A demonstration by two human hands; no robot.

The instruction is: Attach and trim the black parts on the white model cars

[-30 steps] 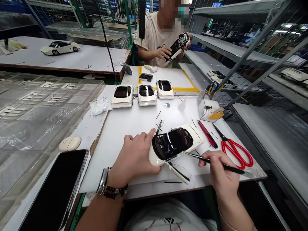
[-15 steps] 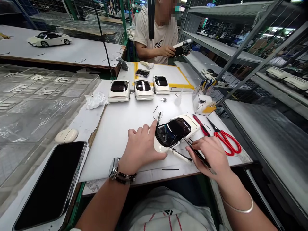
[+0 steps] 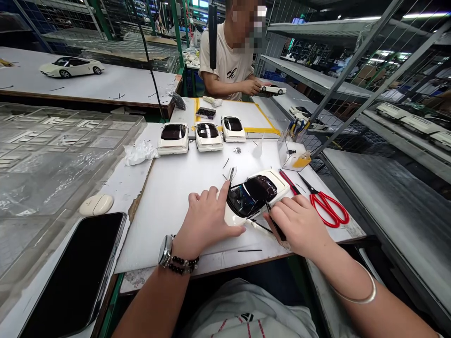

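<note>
A white model car (image 3: 275,176) with a dark roof sits on the white work surface, both its doors swung out. My left hand (image 3: 206,213) grips its front end, the index finger by the far open door (image 3: 232,174) and the thumb at the nose. In my right hand (image 3: 299,220) is a pair of dark tweezers (image 3: 276,225), held closed in the fingers. Their tips are at the near side of the cabin, above the near open door (image 3: 260,226); whether they pinch anything is too small to tell.
Red-handled scissors (image 3: 329,206) and a red tool (image 3: 289,180) lie to the right, below a clear tool box (image 3: 294,155). Three white model cars (image 3: 208,137) stand behind. A phone (image 3: 75,272) and parts trays (image 3: 66,136) are left. A co-worker (image 3: 227,61) handles another car.
My right hand has shifted left and closer to the car, the tweezers now steeper at the cabin side. My left hand stays on the car. The co-worker has turned their car upright.
</note>
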